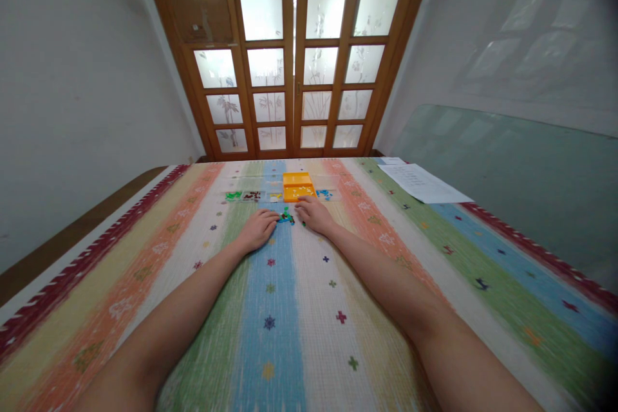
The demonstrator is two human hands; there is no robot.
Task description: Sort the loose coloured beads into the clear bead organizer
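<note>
A small cluster of blue, green and dark plastic pieces (286,217) lies on the striped cloth between my hands. My left hand (259,230) rests on the cloth, its fingers together and the tips at the left edge of this cluster. My right hand (313,213) is just right of the cluster, fingers bent and close together, in front of the orange box (298,178). Whatever its fingertips may hold is too small to make out. A tiny dark green piece (304,224) shows below the right fingers. The orange box lies with its lid up and has small pale pieces inside.
Shallow clear trays hold green pieces (234,196), dark red pieces (252,196), yellow pieces (275,197) and blue pieces (325,194). Printed paper sheets (425,183) lie at the back right of the striped tablecloth (270,360). Behind the table stand wooden glazed doors (293,64).
</note>
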